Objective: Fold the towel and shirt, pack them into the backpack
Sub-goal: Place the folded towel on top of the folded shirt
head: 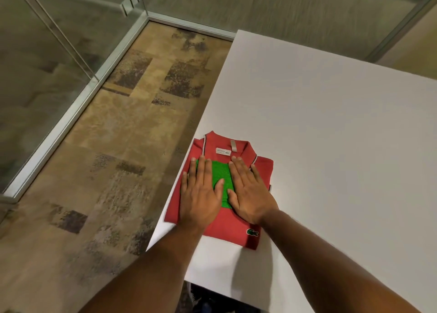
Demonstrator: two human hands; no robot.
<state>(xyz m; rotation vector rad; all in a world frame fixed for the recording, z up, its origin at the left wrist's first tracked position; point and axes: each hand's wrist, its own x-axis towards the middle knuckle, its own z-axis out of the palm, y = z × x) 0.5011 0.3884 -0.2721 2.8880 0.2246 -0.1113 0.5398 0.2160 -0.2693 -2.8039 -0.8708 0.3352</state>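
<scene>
two bare forearms enter from the lower edge and reach forward over the near corner of a white table (331,123). left of the table lies a mottled tan and dark carpet floor (118,147), bounded farther left by glass partition walls (47,52) in metal frames. at the table's left edge, near the front corner, rests the folded red shirt (227,227), a polo with its collar (236,144) turned away from the viewer, a white neck label (223,151) visible inside the collar, and a small green crocodile emblem (252,232) near its lower right corner. the shirt's left margin reaches the table edge and slightly overhangs it. a bright green towel (221,173), folded into a smaller rectangle, lies on top of the shirt at its centre. the left hand (201,194) rests flat, palm down, on the left part of the towel and shirt, fingers straight and slightly spread, gripping nothing. the right hand (248,192) lies flat beside it on the right part of the towel and shirt, fingers likewise extended and held together, thumb angled toward the left hand, gripping nothing. the two thumbs nearly meet over the green cloth. below the table's near edge a dark area with indistinct objects is visible; their identity cannot be told.
</scene>
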